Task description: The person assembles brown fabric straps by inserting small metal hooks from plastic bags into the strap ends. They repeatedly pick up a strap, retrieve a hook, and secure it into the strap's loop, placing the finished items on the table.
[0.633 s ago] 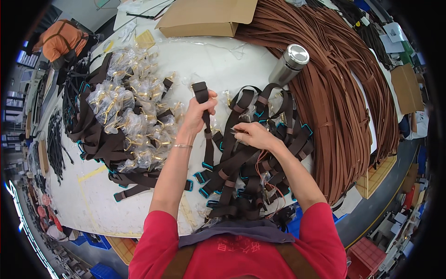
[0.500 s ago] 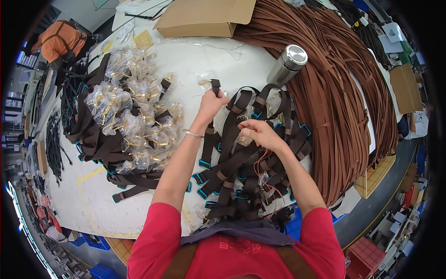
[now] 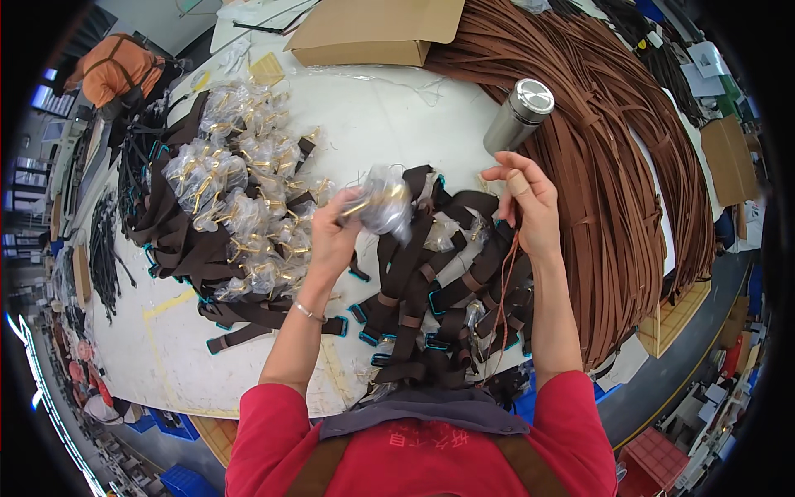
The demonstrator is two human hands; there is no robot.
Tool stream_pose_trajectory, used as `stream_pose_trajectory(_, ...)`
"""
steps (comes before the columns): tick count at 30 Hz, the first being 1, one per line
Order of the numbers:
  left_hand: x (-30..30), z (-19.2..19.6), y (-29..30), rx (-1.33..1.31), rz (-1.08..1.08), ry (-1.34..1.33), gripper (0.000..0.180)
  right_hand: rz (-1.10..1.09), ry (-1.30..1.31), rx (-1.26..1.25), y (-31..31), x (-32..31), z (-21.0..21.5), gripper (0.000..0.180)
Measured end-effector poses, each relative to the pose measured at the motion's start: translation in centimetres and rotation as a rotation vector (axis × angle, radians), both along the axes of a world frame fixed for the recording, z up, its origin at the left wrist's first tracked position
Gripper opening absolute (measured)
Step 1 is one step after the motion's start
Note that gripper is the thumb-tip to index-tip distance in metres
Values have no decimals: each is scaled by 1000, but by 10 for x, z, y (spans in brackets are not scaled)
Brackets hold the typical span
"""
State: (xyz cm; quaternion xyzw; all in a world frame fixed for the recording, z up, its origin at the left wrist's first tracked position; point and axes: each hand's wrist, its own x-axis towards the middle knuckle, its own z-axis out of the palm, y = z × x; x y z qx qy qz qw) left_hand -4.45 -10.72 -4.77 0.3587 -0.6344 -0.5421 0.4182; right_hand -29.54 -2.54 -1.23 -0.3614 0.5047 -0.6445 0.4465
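Note:
My left hand [image 3: 331,236] is raised over the white table [image 3: 389,124] and grips a clear plastic bag of gold metal fittings [image 3: 383,207] fixed to a dark brown strap. My right hand [image 3: 526,203] is lifted beside it, fingers pinched on a thin brown cord [image 3: 503,286] that hangs down from it. Below both hands lies a heap of dark brown straps with teal ends [image 3: 431,298]. To the left sits a second pile of straps with bagged gold fittings [image 3: 228,195].
A steel flask [image 3: 517,114] stands behind my right hand. A big mass of brown leather strips [image 3: 621,166] covers the table's right side. A cardboard box [image 3: 373,33] lies at the back. Another person in orange [image 3: 116,70] is at the far left.
My left hand let go of the strap end and now holds a bagged fitting higher up. My right hand rose from the heap and moved right, drawing up a thin cord.

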Motion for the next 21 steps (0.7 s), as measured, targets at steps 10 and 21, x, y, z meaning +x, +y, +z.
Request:
stream_pose_trajectory(10, 62, -12, 53, 987, 45, 1000, 15, 542, 136, 283, 6, 73, -10, 28)
stream_pose_trajectory(21, 83, -7, 110, 1103, -382, 719, 23, 1024, -57, 516, -63, 116, -49, 33)
